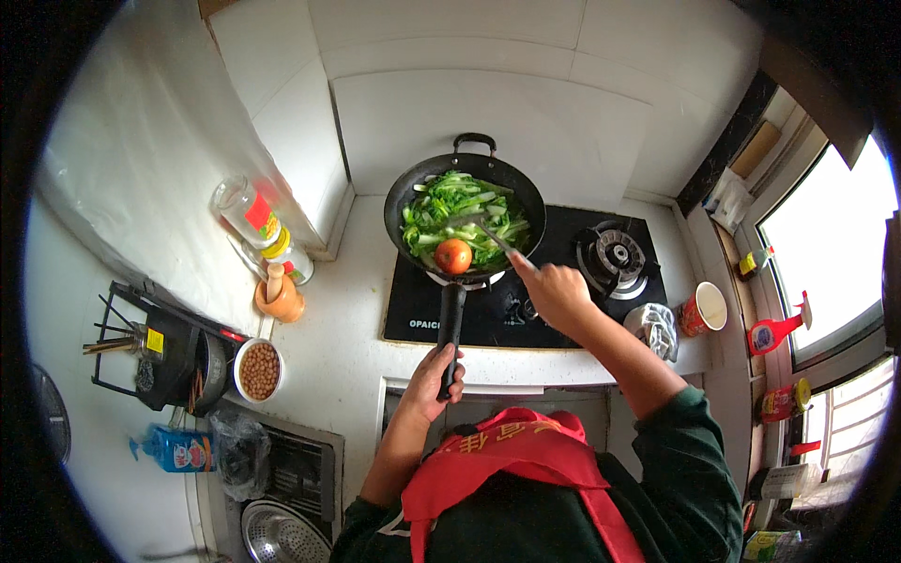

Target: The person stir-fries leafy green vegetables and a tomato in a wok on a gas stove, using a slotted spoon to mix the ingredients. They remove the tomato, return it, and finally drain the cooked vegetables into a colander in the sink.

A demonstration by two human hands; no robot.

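Observation:
A black wok (533, 219) sits on the left burner of a black glass gas hob (412, 302). Chopped leafy greens (450, 193) fill its bottom, and a whole tomato (452, 256) rests on them at the near side, by the handle. My left hand (431, 380) is closed around the wok's long black handle (452, 317) near its end. With my right hand (556, 290) I grip the handle of a metal spatula (496, 239), which slants down to the left; its blade lies among the greens and is partly hidden by them.
Right of the wok is a bare burner (619, 255), with a crumpled plastic bag (654, 331) and paper tub (704, 310) nearby. On the left stand glass jars (246, 211), a wooden mortar (281, 304) and a bowl of round brown items (259, 371). A metal colander (285, 535) sits in the sink.

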